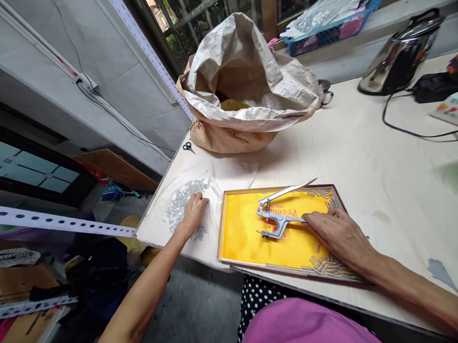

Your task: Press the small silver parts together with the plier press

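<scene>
Your left hand (193, 214) is over the pile of small metal tubes (179, 202), its fingers bent and bunched toward the tips; you cannot tell from here whether they pinch a tube. The pile spreads under and to the left of those fingers on a white cloth (229, 171), with a few tubes straggling just below your wrist. Your right hand (337, 233) has its fingers closed round the handle of the grey hand press (282, 226), whose head points from them toward your left hand. The press's long lever slants up above your right fingers, outside their grip (whether the press rests on the tray or hangs over it is hard to tell). The shallow tray (222, 222), lined with a yellow sheet (237, 236), lies beneath your right fingers, with more tubes in its corners above and below them. Well beyond your left fingers, green-handled scissors (189, 147) lie on the worktop (330, 151), near an open paper sack (230, 139).
</scene>
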